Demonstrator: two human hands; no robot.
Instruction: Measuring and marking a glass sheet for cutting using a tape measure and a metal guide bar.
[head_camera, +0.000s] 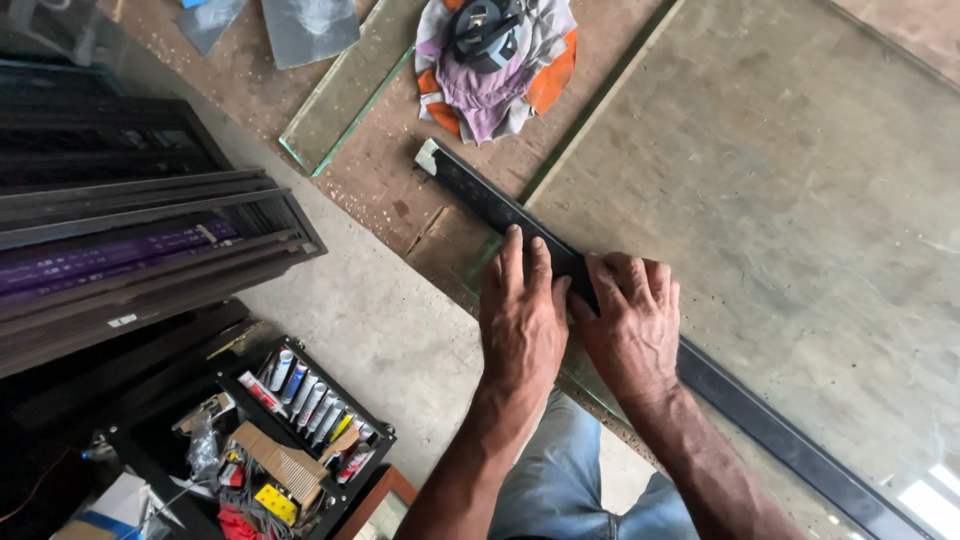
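My left hand (522, 318) lies flat, fingers spread, pressing a long black straightedge (500, 210) onto a glass sheet (800, 200) on the table (380, 180). My right hand (632, 325) presses just beside it, gripping nothing. The bar looks stiff and likely slides; the glass is fragile, so I would hold it by the edges.

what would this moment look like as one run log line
left hand: flat on black straightedge | right hand: pressing same straightedge | under it: large glass sheet | nearby: cloth bundle, tool tray
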